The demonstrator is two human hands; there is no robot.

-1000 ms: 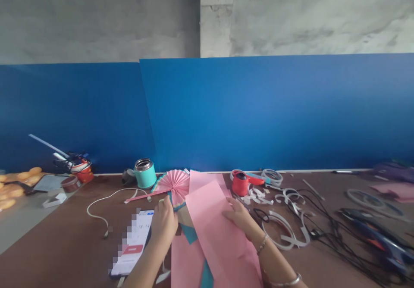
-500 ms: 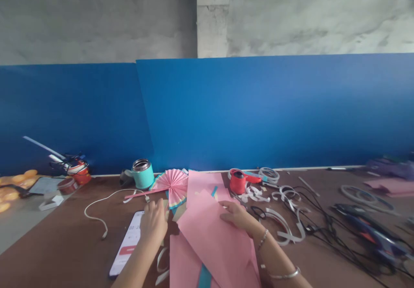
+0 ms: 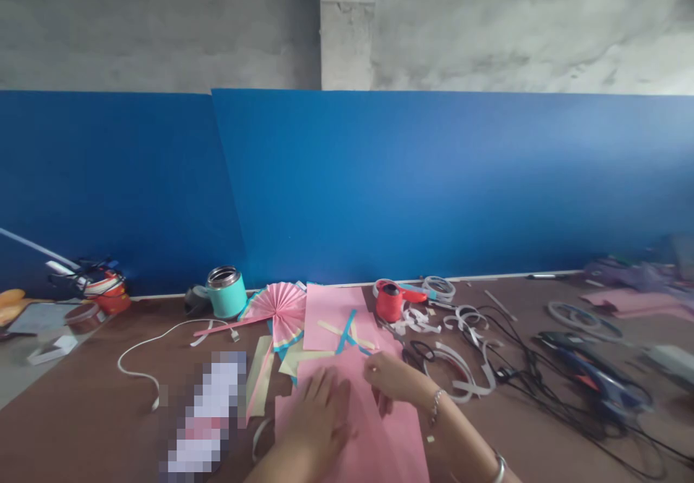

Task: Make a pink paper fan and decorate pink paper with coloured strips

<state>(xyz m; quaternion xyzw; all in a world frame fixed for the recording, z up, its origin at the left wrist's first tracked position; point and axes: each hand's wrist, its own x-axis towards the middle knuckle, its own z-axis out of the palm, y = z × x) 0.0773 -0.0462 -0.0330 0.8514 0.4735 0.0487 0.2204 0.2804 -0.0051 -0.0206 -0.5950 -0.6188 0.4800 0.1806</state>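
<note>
Several sheets of pink paper are stacked in front of me, and the top pink sheet (image 3: 352, 436) lies at a slant. My left hand (image 3: 319, 414), slightly blurred, rests flat on that sheet with its fingers stretched out. At the sheet's right edge, my right hand (image 3: 398, 378) has its fingers curled and pinches the paper. Just beyond the hands, blue paper strips (image 3: 345, 331) and cream strips lie across another pink sheet (image 3: 330, 298). A pleated pink paper fan (image 3: 279, 309) with blue and cream edging stands behind my left hand.
A phone (image 3: 209, 411), pixelated, lies left of the paper, near a white cable (image 3: 138, 374). A turquoise flask (image 3: 226, 295) and a red tape dispenser (image 3: 390, 302) stand toward the blue partition (image 3: 406, 194). White strip coils (image 3: 460, 382) and a dark tool with cords (image 3: 590, 371) lie rightward.
My left hand has moved right, from beside the phone onto the pink paper. My right hand has curled its fingers at the sheet's edge. The top sheet has come nearer, uncovering more strips.
</note>
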